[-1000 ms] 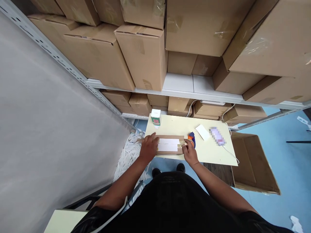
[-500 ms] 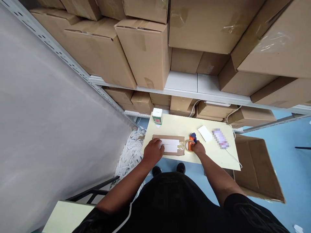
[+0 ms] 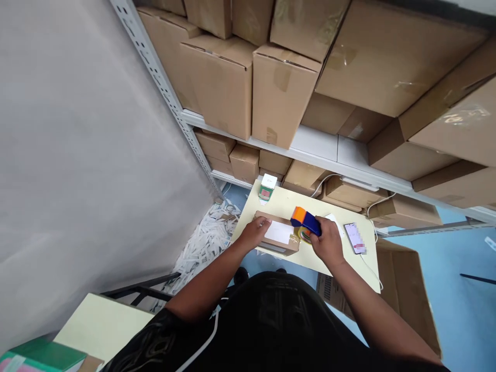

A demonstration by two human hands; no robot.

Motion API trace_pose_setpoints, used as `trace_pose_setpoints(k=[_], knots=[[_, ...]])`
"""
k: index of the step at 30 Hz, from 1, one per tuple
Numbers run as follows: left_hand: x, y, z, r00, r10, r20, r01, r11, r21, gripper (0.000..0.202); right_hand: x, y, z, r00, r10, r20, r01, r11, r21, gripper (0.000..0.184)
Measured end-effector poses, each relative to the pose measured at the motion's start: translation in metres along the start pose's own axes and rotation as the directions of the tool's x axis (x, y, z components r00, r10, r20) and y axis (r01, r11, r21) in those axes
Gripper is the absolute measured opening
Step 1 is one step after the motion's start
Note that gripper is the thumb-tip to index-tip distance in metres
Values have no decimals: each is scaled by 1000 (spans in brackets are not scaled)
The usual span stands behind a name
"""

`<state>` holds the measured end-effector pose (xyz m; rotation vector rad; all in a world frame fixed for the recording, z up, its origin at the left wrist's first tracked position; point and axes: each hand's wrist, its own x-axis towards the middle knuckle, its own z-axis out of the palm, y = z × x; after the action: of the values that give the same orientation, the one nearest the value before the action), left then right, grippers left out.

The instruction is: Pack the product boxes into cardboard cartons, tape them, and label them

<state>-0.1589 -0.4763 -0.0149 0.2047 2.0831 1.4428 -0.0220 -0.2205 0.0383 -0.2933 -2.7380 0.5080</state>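
Note:
A small brown cardboard box point(image 3: 279, 221) lies on the pale yellow table point(image 3: 242, 223), with a white paper label point(image 3: 278, 232) on top and shiny tape at its right end. My left hand point(image 3: 256, 231) grips the box at its left end, fingers closed over the top. In my right hand point(image 3: 327, 242) is a blue and orange tape dispenser point(image 3: 308, 222), gripped by its blue part and raised just right of the box. Its tape roll point(image 3: 305, 235) hangs below, close to the box's right end; whether they touch I cannot tell.
A small white and green box point(image 3: 267, 187) stands at the table's back left. White paper point(image 3: 336, 223) and a phone point(image 3: 354, 238) with a cable lie to the right. Shelves of cartons point(image 3: 284, 95) rise behind. Shredded paper point(image 3: 209, 243) covers the floor left; an open carton point(image 3: 406, 289) stands right.
My right hand has lifted the tape dispenser from the table and turned it, orange end leftward. The box has tilted, so its front side shows more. My view has shifted.

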Motion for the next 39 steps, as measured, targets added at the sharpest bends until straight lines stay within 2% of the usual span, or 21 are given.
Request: trace_pose_setpoints(k=[4,6,10,14,17,21,23,26,28,29,31,33,35,39], knots=[[0,-5,5,996,-28,88,42,986,-159,51,7,-9,-19,996,67,-63,-63,995,73,51],[-1,-2,7,990,-66,125,97,962,-256,55,8,-16,-17,999,21,-31,-18,994,107,51],[-6,4,6,980,-101,170,168,878,-448,60,4,-37,12,976,-199,88,191,977,91,54],[-11,-1,10,992,-71,107,117,840,-529,38,-4,-51,39,963,-250,96,247,968,48,58],[-12,-10,17,997,-63,49,79,864,-497,23,-8,-52,42,964,-248,101,247,969,19,59],[-8,-18,25,996,-84,-6,70,867,-493,19,-7,-51,35,943,-276,187,288,957,-42,60],[-4,-21,23,996,-90,-16,72,881,-468,20,-5,-47,30,932,-281,227,301,952,-58,60],[3,-28,5,984,-124,-132,68,929,-363,23,-3,-36,22,939,-243,241,271,959,-87,59],[9,-37,-13,959,-110,-262,54,976,-210,25,-5,-28,19,946,-216,241,248,963,-109,57],[12,-43,-21,954,-67,-291,40,994,-98,24,-6,-24,18,945,-214,246,249,961,-117,56],[17,-54,-31,960,-13,-281,37,996,80,23,-9,-21,19,938,-231,260,271,954,-130,55],[22,-64,-30,973,-12,-230,49,986,157,24,-10,-22,21,934,-244,260,288,946,-146,55],[26,-70,-21,981,-41,-191,74,983,166,27,-10,-25,24,938,-242,250,285,946,-155,56],[30,-77,-1,976,-124,-179,155,973,173,32,-12,-29,30,941,-231,246,274,949,-157,56]])
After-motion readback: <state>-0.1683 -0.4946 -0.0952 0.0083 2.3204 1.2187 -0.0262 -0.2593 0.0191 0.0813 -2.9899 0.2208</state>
